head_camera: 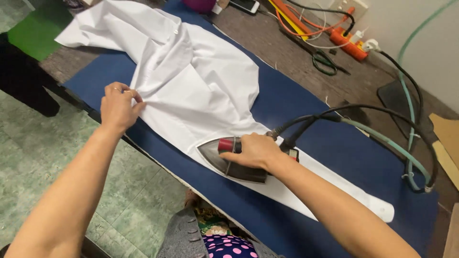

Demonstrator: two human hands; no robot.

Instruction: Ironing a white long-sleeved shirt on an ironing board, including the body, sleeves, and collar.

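Observation:
A white shirt (pixel 191 76) lies spread over a dark blue ironing surface (pixel 330 153), one sleeve stretched toward the lower right. My right hand (pixel 256 150) grips the red and dark handle of a grey steam iron (pixel 224 160) that rests flat on the sleeve. My left hand (pixel 117 105) pinches the shirt's edge near the front of the board, pulling the cloth taut. A black cord and a pale green hose (pixel 382 136) run from the iron's rear toward the right.
At the back, a brown tabletop holds an orange power strip (pixel 349 43), cables, scissors (pixel 325 62) and a phone (pixel 244 5). Green tiled floor (pixel 43 157) lies to the left. A black mat (pixel 397 98) and cardboard pieces sit at the right edge.

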